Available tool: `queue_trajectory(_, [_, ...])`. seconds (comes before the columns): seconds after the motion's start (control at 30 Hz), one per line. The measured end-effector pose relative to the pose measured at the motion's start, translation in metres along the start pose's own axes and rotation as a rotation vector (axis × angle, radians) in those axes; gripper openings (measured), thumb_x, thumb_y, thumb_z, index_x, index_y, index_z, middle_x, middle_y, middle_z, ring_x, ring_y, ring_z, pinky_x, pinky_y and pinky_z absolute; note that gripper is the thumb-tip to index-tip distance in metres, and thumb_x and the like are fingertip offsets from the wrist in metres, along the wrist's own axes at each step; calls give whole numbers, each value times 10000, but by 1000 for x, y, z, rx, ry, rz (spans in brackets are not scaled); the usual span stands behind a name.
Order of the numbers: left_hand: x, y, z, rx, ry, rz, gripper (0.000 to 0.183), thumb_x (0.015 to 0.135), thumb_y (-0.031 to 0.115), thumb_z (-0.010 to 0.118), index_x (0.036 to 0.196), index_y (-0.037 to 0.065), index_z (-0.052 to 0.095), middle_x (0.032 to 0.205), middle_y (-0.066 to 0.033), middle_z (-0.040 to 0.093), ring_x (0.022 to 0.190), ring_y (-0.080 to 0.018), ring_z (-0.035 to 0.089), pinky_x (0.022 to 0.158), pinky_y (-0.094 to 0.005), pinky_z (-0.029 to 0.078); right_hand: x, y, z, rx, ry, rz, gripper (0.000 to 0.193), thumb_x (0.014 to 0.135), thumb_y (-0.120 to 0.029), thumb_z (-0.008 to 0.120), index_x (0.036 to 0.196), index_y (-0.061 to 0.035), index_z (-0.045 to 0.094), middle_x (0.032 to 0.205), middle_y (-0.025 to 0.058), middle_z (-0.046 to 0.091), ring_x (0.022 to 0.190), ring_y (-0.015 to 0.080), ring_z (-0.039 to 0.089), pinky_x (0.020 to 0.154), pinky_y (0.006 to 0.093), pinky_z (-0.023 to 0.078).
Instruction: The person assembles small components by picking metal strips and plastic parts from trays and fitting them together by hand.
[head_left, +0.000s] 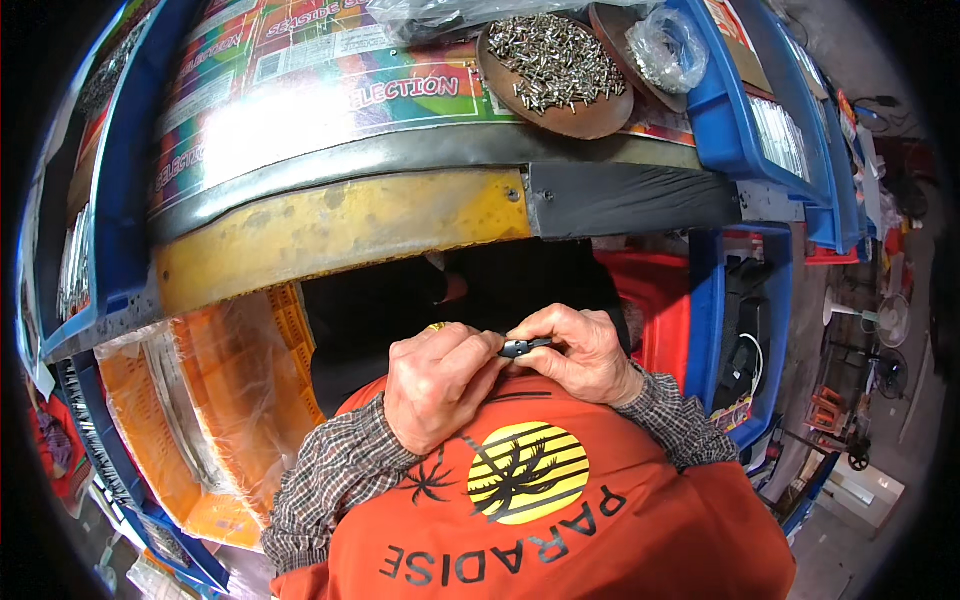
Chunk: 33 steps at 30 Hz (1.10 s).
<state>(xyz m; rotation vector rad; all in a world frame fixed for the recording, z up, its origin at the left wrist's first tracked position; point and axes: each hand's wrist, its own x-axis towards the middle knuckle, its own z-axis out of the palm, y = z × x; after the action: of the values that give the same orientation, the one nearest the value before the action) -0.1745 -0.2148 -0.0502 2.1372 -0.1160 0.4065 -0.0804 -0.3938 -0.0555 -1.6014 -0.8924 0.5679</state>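
Observation:
A small, dark, elongated piece (517, 348) with light spots on its side is held close in front of my red-orange apron (640, 500). My left hand (440, 385) pinches its left end between thumb and fingers. At the other end, the thumb and forefinger of my right hand (580, 355) close on the same piece. Its exact kind is too small to make out, and my fingertips cover both ends. Both hands are below the near edge of the workbench (350, 230), apart from it.
A round brown dish (590, 120) of small shiny metal pins (550, 65) stands on the bench beside a clear plastic bag (667, 50). Blue bins (740, 120) flank the bench. Orange plastic-wrapped packaging (240, 370) lies lower left; a red container (655, 300) and a blue crate (775, 330) are at right.

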Motion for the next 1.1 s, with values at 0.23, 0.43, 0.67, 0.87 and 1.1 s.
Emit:
queue_trajectory(0.23, [3,2,-2,7,7,5,236,651,0,755,855,20,638,723,-89,621,608,-240,626,531,-317,486,2,0,0,95,-22,54,156,851,9,662,991,22,593,884,100,671,754,152,682,629,252,546])
queue_trajectory(0.43, [12,4,-4,81,79,57,281,647,6,757,899,35,637,746,-85,620,613,-235,618,525,-320,477,18,-13,-10,-95,-9,-51,187,838,-19,688,999,17,600,885,107,669,761,183,684,633,271,540])
queue_trajectory(0.67, [33,12,-22,129,128,82,270,669,-6,745,911,35,630,748,-83,611,611,-238,601,532,-329,472,51,-52,-43,-438,95,-296,235,755,-14,737,958,8,621,792,125,638,676,256,648,573,337,511])
queue_trajectory(0.87, [44,16,-34,133,202,47,239,690,-37,739,895,41,643,663,-70,558,534,-214,519,498,-319,424,90,-54,-69,-915,354,-422,245,702,-2,735,933,-8,653,843,93,631,786,256,591,683,351,482])
queue_trajectory(1.1, [43,13,-43,182,218,-15,217,708,-33,734,891,42,645,673,-77,567,546,-208,536,502,-313,427,109,-46,-66,-1004,354,-314,364,694,-88,764,1036,-25,656,965,107,596,931,290,541,793,384,464])
